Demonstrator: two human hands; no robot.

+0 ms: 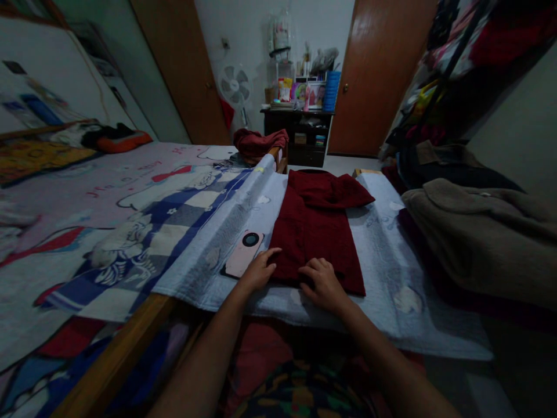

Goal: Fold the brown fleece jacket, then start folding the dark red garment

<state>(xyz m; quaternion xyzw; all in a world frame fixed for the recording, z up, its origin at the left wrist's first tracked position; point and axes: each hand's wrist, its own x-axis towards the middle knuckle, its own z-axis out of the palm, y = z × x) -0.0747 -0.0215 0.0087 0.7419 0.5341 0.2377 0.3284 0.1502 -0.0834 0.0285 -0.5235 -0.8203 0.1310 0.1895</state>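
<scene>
A dark red long garment (311, 232), seemingly a top, lies on a light blue patterned cloth with one sleeve (348, 191) reaching out to the right at its far end. My left hand (259, 271) is at the garment's lower left edge, its forefinger stretched over the fabric and its thumb apart. On the near hem rests my right hand (322, 284), fingers spread and slightly bent on the cloth. Whether fabric is caught under its fingertips is hard to see. Just left of my left hand lies a pink phone (243, 254), its round camera facing up.
The light blue cloth (383, 261) covers the surface before me. Folded grey-brown clothing (478, 226) is stacked at right. A bed (143, 157) with a printed sheet stretches along the left. Behind are a reddish cloth pile (261, 144), a fan (235, 84) and a dark cabinet (296, 136).
</scene>
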